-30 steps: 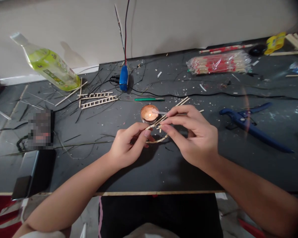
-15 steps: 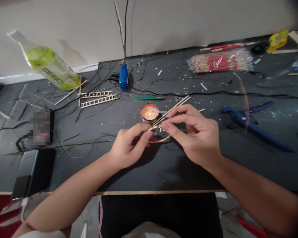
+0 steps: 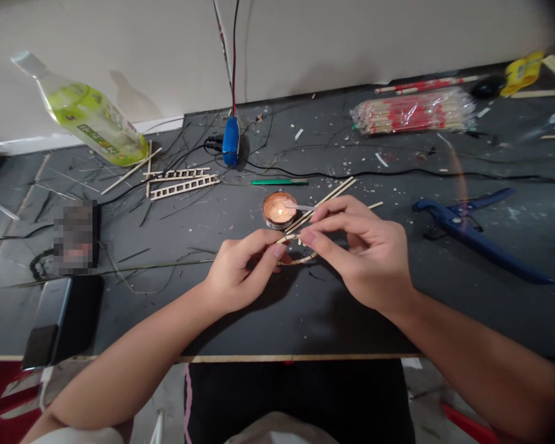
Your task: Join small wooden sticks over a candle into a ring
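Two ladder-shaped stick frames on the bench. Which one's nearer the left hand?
The front ladder frame, nearer the bench's front edge and the left hand. The back ladder frame lies just beyond it, toward the wall.

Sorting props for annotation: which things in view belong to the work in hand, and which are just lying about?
Work in hand, it seems:
- pale stick piece, in left hand
- clear stick, in right hand
- lit candle

Lying about, unheld:
- green-labelled bottle
- blue cutter
- bagged sticks
- blue plug adapter
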Action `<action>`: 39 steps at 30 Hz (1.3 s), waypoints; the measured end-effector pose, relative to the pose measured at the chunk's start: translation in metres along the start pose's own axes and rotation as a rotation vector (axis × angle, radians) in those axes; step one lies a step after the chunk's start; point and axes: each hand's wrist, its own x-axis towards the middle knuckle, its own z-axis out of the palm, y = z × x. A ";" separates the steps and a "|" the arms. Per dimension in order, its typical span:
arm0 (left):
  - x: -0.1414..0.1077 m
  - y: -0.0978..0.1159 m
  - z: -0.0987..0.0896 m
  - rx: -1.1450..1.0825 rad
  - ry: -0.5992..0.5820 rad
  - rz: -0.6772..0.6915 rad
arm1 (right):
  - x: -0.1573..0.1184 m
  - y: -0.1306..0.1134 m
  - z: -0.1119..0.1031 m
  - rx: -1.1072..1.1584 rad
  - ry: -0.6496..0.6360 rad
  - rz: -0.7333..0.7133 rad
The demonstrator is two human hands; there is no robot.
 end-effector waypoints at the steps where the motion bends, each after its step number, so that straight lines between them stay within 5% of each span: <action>1: 0.000 0.000 0.000 0.000 -0.002 0.002 | 0.000 0.000 0.000 0.000 0.000 0.004; 21: 0.000 0.000 0.001 -0.044 0.011 -0.011 | 0.002 0.004 -0.003 0.074 -0.103 -0.003; 39: 0.000 -0.001 -0.001 -0.018 -0.026 0.010 | 0.002 0.001 -0.003 -0.003 -0.065 -0.037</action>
